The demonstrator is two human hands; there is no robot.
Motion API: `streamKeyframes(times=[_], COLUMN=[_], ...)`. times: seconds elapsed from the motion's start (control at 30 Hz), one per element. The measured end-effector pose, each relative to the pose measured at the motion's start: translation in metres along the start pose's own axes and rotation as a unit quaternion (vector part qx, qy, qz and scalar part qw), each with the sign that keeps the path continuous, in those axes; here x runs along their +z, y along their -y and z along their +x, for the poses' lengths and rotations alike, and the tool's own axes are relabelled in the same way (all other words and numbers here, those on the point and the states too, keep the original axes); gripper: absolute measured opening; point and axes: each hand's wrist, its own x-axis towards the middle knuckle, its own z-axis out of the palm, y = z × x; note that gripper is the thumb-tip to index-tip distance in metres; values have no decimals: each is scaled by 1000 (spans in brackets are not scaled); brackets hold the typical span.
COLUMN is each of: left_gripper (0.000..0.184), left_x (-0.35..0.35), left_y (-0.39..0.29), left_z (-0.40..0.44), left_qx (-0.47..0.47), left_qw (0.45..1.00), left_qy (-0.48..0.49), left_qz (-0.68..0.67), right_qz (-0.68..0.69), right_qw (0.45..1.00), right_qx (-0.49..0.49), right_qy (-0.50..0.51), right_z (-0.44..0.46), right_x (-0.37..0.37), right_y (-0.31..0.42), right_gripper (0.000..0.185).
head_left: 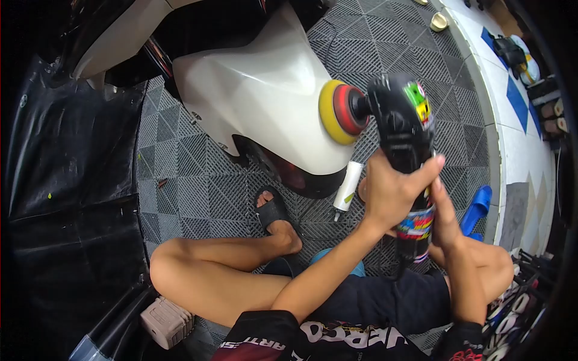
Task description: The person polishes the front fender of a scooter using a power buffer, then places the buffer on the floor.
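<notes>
A black power polisher [400, 114] with colourful stickers is held in both hands. My left hand [394, 189] is wrapped round its body just below the head. On the right side, my right hand [444, 210] grips the lower part of the handle. The polisher's yellow and red round pad [342, 112] rests against the right edge of a glossy white vehicle panel [259, 96]. Just below the panel, a white bottle [348, 189] with a dark nozzle lies on the floor, nearest to my left hand.
Grey ribbed tiles [192, 204] cover the floor. A black sheet [72, 162] hangs at the left. Blue slippers [477, 209] lie at the right, and a beige block [167, 322] sits at the lower left. A light blue object [338, 260] lies between the legs.
</notes>
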Motion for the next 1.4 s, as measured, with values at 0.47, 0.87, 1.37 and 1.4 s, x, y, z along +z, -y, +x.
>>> streamKeyframes(times=[0.47, 0.87, 1.37, 1.4], left_gripper=[22, 21, 20, 20], left_x=[10, 13, 22, 22], left_y=[-44, -8, 32, 26], left_z=[71, 37, -21, -16], left_qx=[91, 61, -7, 9], left_qw=[991, 997, 999, 999], left_qy=[-32, -40, -31, -31], left_qz=[-91, 22, 33, 33], right_qz=[-77, -23, 49, 35], right_qw=[994, 995, 987, 991], right_qx=[63, 70, 142, 119], right_qy=[36, 67, 48, 51], right_z=[62, 48, -4, 0], right_x=[40, -2, -24, -18], right_y=[108, 41, -10, -4], right_gripper=[61, 78, 76, 73])
